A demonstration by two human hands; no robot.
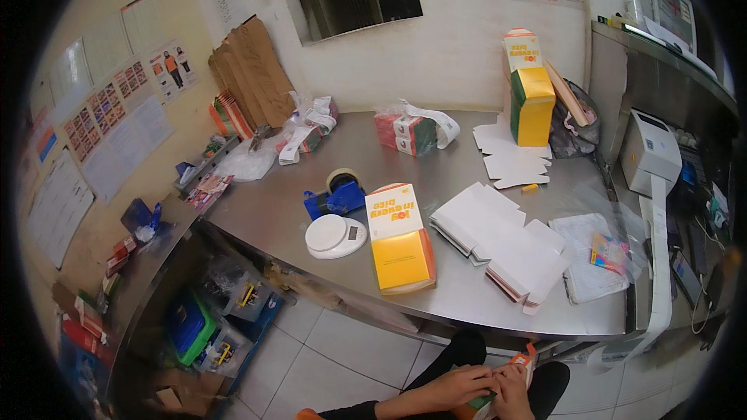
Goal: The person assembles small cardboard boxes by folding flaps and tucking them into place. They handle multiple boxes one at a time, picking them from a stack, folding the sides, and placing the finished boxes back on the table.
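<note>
Across a steel desk (272, 206), a white scale (331, 236) just beside a yellow-and-white box (403, 260). Below the near edge, holding a green-and-orange carton (481, 402) over the lap (549, 389), in the clamped grip of left hand (469, 383) and right hand (512, 390).

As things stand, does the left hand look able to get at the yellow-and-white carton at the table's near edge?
Probably yes: nothing visible stands between the left hand and the yellow-and-white carton. It would likely first have to leave the orange-and-green package on the lap.
</note>
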